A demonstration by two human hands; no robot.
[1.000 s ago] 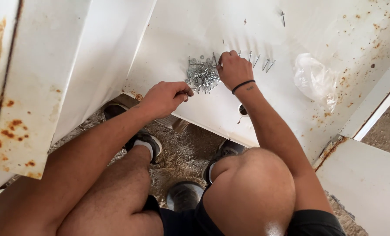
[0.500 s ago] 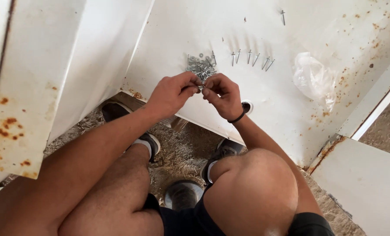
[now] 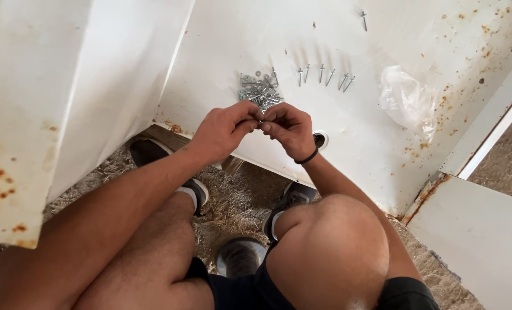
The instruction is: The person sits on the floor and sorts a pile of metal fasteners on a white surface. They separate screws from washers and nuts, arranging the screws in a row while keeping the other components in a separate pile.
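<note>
With your left hand [image 3: 224,131] and right hand [image 3: 287,129] pinching one small fastener [image 3: 260,120] between fingertips, keep them low over the white panel [image 3: 382,132] beside the screw pile [image 3: 260,92].

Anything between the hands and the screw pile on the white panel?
Nothing visible. The left hand and right hand meet fingertip to fingertip just in front of the screw pile; only bare white panel lies between. What they pinch is too small to tell.
</note>
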